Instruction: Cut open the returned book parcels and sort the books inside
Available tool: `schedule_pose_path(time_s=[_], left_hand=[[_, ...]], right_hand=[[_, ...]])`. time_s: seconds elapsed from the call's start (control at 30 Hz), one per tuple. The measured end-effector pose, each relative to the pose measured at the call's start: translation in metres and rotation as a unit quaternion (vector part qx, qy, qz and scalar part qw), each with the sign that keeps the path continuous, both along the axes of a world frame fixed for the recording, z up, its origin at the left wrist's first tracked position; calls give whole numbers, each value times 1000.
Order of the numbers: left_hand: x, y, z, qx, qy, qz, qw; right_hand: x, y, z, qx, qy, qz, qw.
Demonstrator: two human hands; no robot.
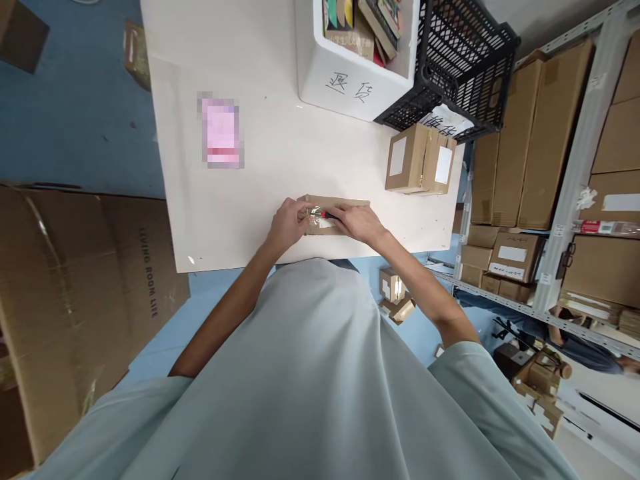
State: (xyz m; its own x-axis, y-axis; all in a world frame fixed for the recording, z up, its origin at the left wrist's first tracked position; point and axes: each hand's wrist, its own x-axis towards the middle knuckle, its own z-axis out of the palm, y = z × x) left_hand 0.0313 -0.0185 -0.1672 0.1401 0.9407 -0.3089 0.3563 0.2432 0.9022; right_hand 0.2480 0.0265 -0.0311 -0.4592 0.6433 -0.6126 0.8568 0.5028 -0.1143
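Fingers (303, 213) of my L hand (290, 224) are curled over the left end of a small flat box (345, 202), gripping it at a patch of shiny clear tape (316, 215). R hand (361, 224) lies across the box's near side, fingers closed on a slim red-and-black tool (327, 215). Its tip pokes out toward the L hand, right at the tape. Can't tell from here if it's a pen or a cutter.

The box sits at the near edge of the pale table (260, 200), approx. mid-width, directly in front of me.

Rest of the bench: two labelled cartons (420, 160) side by side, touching, further back on the right. Behind them is a black plastic crate (460, 60), and next to it a white bin (345, 87) w/ handwritten characters on its wall and books inside. A pink blurred item (221, 133) lies well apart on the left.

Off the table there's a big open carton (75, 300) on the blue floor to the left, a metal shelf rack (575, 167) stacked w/ cartons on the right, and a few small boxes (395, 293) on the floor below the table edge.
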Motion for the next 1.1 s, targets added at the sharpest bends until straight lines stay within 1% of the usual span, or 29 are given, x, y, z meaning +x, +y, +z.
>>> schedule_pose_path(time_s=[0.13,0.3,0.53,0.67,0.77,0.93,1.0,1.1], left_hand=[[1,-1,-3,-1,5,0,1000],[1,-1,-2,-2,10,1,1000],[2,-2,3,-21,30,11,999],[4,-2,8,-21,34,28,999],[5,-3,12,-32,36,48,998],[12,-4,18,-37,61,84,994],[17,-5,21,-37,72,89,993],[23,-7,23,-40,90,98,990]], right_hand=[[-9,7,5,-9,-39,31,999],[-16,10,3,-6,-51,51,997],[-19,12,3,-14,-82,88,993],[-14,14,8,-22,-96,85,992],[6,15,18,-39,-120,81,989],[68,12,39,-61,-175,54,981],[89,9,42,-60,-183,43,980],[103,4,37,-59,-170,37,983]])
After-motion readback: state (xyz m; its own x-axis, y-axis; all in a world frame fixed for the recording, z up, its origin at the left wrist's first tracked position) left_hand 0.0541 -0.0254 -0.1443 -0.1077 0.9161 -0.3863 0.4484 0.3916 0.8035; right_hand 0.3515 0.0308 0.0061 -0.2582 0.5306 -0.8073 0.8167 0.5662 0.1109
